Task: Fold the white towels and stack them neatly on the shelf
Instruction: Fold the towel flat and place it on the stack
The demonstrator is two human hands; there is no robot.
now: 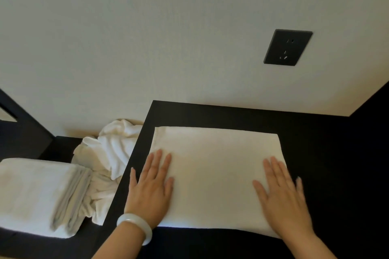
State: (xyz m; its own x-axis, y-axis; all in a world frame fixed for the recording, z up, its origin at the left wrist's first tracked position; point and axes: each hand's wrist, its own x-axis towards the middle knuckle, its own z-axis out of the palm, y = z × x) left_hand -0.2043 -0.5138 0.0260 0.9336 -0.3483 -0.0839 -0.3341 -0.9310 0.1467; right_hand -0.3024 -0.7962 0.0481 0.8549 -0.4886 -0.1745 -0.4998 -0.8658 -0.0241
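A folded white towel [214, 170] lies flat on the black shelf top [315, 143]. My left hand [152, 187], with a pale bangle on its wrist, presses flat on the towel's left part, fingers straight. Flat on the towel's right part rests my right hand [284, 193], also with straight fingers. To the left, on a lower dark surface, stands a stack of folded white towels [37, 193]. Behind that stack lies a crumpled heap of unfolded white towels [109, 153].
A white wall rises behind the shelf, with a black socket plate [288, 47] at the upper right. A dark panel [370, 132] closes the shelf on the right. Dark furniture [23, 130] stands at the far left.
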